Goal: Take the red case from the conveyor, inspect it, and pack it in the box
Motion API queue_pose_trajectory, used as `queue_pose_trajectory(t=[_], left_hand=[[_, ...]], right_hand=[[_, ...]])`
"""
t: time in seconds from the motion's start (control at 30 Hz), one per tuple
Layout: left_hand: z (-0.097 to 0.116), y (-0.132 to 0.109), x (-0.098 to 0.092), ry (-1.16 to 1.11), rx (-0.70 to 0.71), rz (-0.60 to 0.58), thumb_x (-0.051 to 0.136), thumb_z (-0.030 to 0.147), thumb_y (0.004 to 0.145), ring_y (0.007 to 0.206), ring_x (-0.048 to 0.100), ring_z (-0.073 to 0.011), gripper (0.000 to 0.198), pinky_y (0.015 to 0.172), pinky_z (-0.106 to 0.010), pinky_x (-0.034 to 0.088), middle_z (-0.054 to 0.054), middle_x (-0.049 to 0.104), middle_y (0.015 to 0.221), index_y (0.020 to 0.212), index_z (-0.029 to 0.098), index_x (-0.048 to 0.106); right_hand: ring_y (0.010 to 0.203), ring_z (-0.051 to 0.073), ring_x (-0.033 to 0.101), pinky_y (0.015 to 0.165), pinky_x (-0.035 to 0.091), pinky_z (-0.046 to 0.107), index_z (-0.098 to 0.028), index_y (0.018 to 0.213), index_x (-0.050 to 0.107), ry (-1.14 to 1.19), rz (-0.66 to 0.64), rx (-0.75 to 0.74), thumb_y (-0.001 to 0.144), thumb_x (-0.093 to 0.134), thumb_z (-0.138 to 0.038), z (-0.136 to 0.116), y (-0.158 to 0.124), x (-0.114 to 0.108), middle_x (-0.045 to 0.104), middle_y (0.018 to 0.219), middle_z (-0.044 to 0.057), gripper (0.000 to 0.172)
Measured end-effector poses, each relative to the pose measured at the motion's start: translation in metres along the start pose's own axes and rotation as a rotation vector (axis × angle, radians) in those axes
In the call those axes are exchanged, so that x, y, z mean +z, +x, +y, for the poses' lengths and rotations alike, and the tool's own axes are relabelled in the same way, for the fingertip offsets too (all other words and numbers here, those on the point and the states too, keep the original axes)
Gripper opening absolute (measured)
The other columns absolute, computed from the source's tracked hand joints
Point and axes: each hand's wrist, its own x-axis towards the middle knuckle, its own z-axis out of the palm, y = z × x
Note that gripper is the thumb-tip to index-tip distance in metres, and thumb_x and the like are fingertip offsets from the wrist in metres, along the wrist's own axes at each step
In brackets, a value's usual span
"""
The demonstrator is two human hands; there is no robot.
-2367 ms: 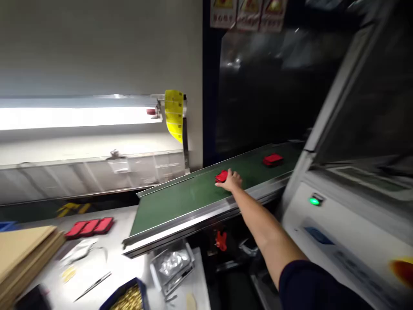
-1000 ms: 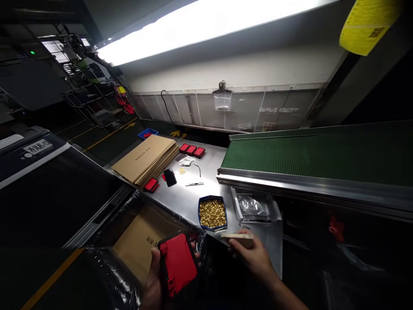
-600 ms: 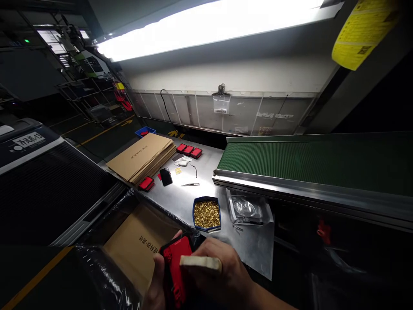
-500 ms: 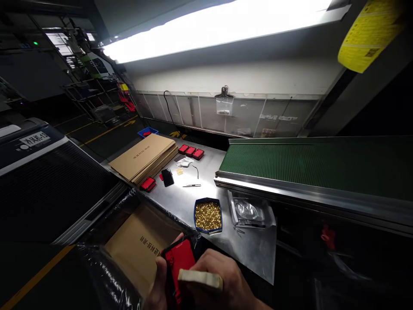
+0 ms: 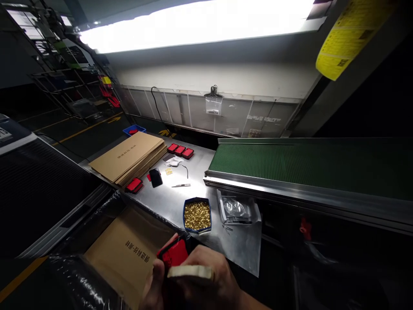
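At the bottom of the head view my left hand (image 5: pixel 154 284) grips a red plastic case with a black rim (image 5: pixel 174 254), held on edge. My right hand (image 5: pixel 206 288) is closed on a pale flat block (image 5: pixel 190 271) and lies against the case's face, covering most of it. Both hands hover above a cardboard sheet (image 5: pixel 129 249) in a box lined with black plastic film, just in front of the steel table (image 5: pixel 180 200).
On the table: a blue tray of small gold parts (image 5: pixel 197 215), a clear bag (image 5: pixel 237 209), tweezers (image 5: pixel 181 185), a black phone (image 5: pixel 155 177), a stack of flat cartons (image 5: pixel 129 155), and several red cases (image 5: pixel 180 150). A green conveyor belt (image 5: pixel 306 161) runs right.
My right hand took a red case off the belt; it passed to my left hand. My right hand then picked up the pale block and brought it onto the case. The view shifted slightly.
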Motion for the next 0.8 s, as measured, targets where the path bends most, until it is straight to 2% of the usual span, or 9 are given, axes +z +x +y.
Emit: queue_pose_trajectory(t=[0.13,0.33,0.43,0.5,0.57,0.63,0.7,0.8], left_hand=[[-0.001,0.004,0.0,0.034,0.041,0.068,0.061,0.062,0.083,0.137,0.048,-0.0373,0.074,0.117,-0.048,0.042,-0.01,0.066,0.135,0.144,0.024,0.046],[0.003,0.008,0.0,0.07,0.087,0.043,0.062,0.06,0.083,0.142,0.041,-0.0387,0.073,0.121,-0.053,0.035,-0.01,0.066,0.135,0.144,0.022,0.047],[0.004,0.008,0.003,0.107,0.085,0.071,0.063,0.061,0.082,0.143,0.04,-0.0347,0.075,0.124,-0.046,0.031,-0.008,0.066,0.136,0.145,0.024,0.045],[0.005,0.006,0.008,0.096,0.058,0.074,0.064,0.062,0.081,0.142,0.043,-0.0327,0.076,0.123,-0.043,0.032,-0.007,0.066,0.135,0.145,0.026,0.044],[0.007,0.003,0.014,0.07,0.055,0.047,0.066,0.063,0.079,0.137,0.049,-0.0342,0.077,0.12,-0.046,0.037,-0.011,0.067,0.133,0.143,0.024,0.048],[0.01,-0.001,0.019,0.041,0.053,0.025,0.066,0.06,0.08,0.13,0.055,-0.037,0.074,0.116,-0.051,0.043,-0.016,0.069,0.129,0.14,0.02,0.052],[0.013,-0.003,0.02,0.021,-0.006,0.056,0.058,0.06,0.085,0.124,0.061,-0.0366,0.068,0.112,-0.054,0.046,-0.017,0.072,0.123,0.14,0.02,0.052],[0.018,-0.006,0.018,0.003,-0.079,0.106,0.045,0.06,0.092,0.114,0.067,-0.0341,0.064,0.107,-0.054,0.051,-0.017,0.076,0.112,0.142,0.021,0.049]], right_hand=[[0.064,0.015,0.068,0.058,0.051,0.026,-0.024,0.085,0.072,-0.014,0.031,0.051,0.076,0.076,-0.034,0.003,-0.002,-0.001,0.074,0.075,0.002,0.014],[0.064,0.015,0.067,0.058,0.051,0.026,-0.022,0.083,0.072,-0.073,0.089,0.076,0.079,0.074,-0.036,0.003,0.0,-0.002,0.073,0.074,0.003,0.015],[0.062,0.015,0.066,0.057,0.05,0.026,-0.021,0.082,0.073,-0.064,0.09,0.074,0.077,0.074,-0.036,-0.001,0.004,0.004,0.073,0.073,0.004,0.016],[0.065,0.016,0.067,0.06,0.052,0.027,-0.02,0.082,0.072,0.015,0.071,0.168,0.075,0.076,-0.04,0.004,0.009,0.006,0.073,0.075,0.004,0.021],[0.073,0.019,0.069,0.064,0.055,0.029,-0.02,0.088,0.07,0.087,0.132,0.372,0.076,0.075,-0.047,0.026,0.011,0.0,0.074,0.083,0.006,0.031],[0.083,0.022,0.07,0.067,0.056,0.03,-0.02,0.105,0.064,0.026,0.282,0.615,0.076,0.072,-0.054,0.067,0.003,-0.016,0.074,0.096,0.007,0.045],[0.086,0.023,0.07,0.069,0.057,0.031,-0.022,0.116,0.057,-0.276,0.398,0.818,0.073,0.069,-0.057,0.119,-0.017,-0.037,0.072,0.101,0.006,0.056],[0.094,0.033,0.069,0.078,0.056,0.041,-0.012,0.113,0.055,-0.461,0.415,1.033,0.074,0.065,-0.044,0.193,-0.065,-0.067,0.071,0.099,0.016,0.052]])
